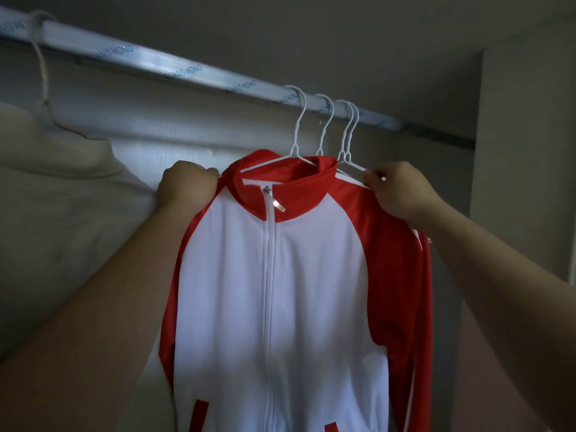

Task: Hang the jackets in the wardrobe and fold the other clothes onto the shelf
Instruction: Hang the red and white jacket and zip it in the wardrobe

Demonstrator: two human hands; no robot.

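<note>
A red and white zip jacket (311, 291) hangs on a white wire hanger (297, 132) hooked over the metal wardrobe rail (193, 73). My left hand (187, 185) grips the jacket's left shoulder near the collar. My right hand (396, 188) pinches the right shoulder at the hanger's end. The zip is closed up to the red collar.
Three more white hangers (346, 132) hang empty on the rail just right of the jacket. A beige garment (62, 198) hangs at the left on another hanger. The wardrobe's side wall (523, 182) stands at the right.
</note>
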